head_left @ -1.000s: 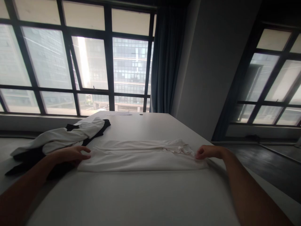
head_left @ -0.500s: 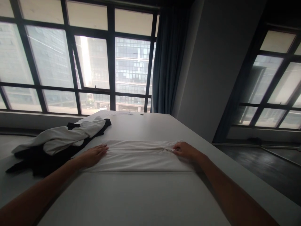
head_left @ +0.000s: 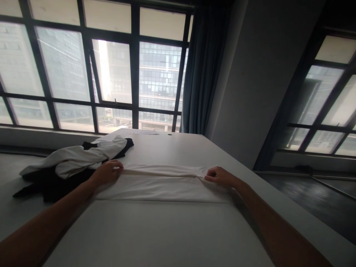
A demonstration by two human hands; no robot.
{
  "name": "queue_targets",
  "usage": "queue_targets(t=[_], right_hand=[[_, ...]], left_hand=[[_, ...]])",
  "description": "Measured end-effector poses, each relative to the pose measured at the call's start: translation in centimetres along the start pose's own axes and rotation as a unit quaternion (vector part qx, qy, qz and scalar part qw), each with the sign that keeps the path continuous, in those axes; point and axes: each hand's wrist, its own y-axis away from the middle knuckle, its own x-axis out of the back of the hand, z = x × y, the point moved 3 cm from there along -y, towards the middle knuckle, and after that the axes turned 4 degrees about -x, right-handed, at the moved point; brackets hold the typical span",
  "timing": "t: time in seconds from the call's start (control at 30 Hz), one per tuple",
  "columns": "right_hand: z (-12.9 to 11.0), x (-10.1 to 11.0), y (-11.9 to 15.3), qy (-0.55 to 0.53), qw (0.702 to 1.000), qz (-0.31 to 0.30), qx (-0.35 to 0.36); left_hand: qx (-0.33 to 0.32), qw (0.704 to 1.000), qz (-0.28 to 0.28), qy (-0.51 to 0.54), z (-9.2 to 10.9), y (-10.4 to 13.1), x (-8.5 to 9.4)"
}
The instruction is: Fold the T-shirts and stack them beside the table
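A white cloth garment (head_left: 161, 187), folded into a wide band, lies flat across the white table (head_left: 155, 233). Its exact kind cannot be made out. My left hand (head_left: 108, 172) is closed in a pinch on the cloth's upper layer at the left end. At the right end, my right hand (head_left: 218, 176) also pinches the fabric between thumb and fingers. A crease runs nearly straight between the two hands, with small wrinkles beside the right fingers. The fingertips of both hands partly hide the cloth's edges.
A heap of white and black clothes (head_left: 80, 159) lies to the left, close to my left hand. Papers (head_left: 144, 132) rest at the table's far end near a round dark hole (head_left: 169, 134). Beyond are windows, a blue curtain (head_left: 197, 74) and a grey pillar (head_left: 250, 85).
My left hand has gone from lying flat on the cloth to pinching it, slightly further left. The fold between the hands looks straighter and tauter. My right hand keeps its pinch.
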Motion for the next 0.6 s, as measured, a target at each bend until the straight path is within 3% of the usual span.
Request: queue_targets(t=[0.1,0.23,0.33,0.4,0.47,0.6], right_hand=[[-0.3,0.0,0.4,0.066,0.995,-0.068,-0.03],[-1.6,-0.6,0.2,0.132,0.985,0.024,-0.107],[-1.6,-3.6,-0.5,0.139,0.977,-0.028,-0.159],[-0.8,-5.8,-1.2,0.149,0.97,-0.076,-0.178],[0.2,-7.2,-2.3,0.159,0.967,-0.078,-0.181],[1.2,-7.4,-5.5,0.181,0.972,-0.05,-0.143]], left_hand=[[-0.018,1.0,-0.011,-0.003,-0.4,-0.1,0.5],[-0.045,0.998,-0.045,0.012,0.5,0.3,-0.4],[-0.07,0.99,-0.126,0.002,1.7,0.8,-2.0],[-0.057,0.982,-0.18,-0.012,1.9,1.1,-2.8],[-0.029,0.977,-0.208,-0.026,1.8,1.2,-3.1],[0.018,0.974,-0.218,-0.065,1.6,0.9,-2.8]])
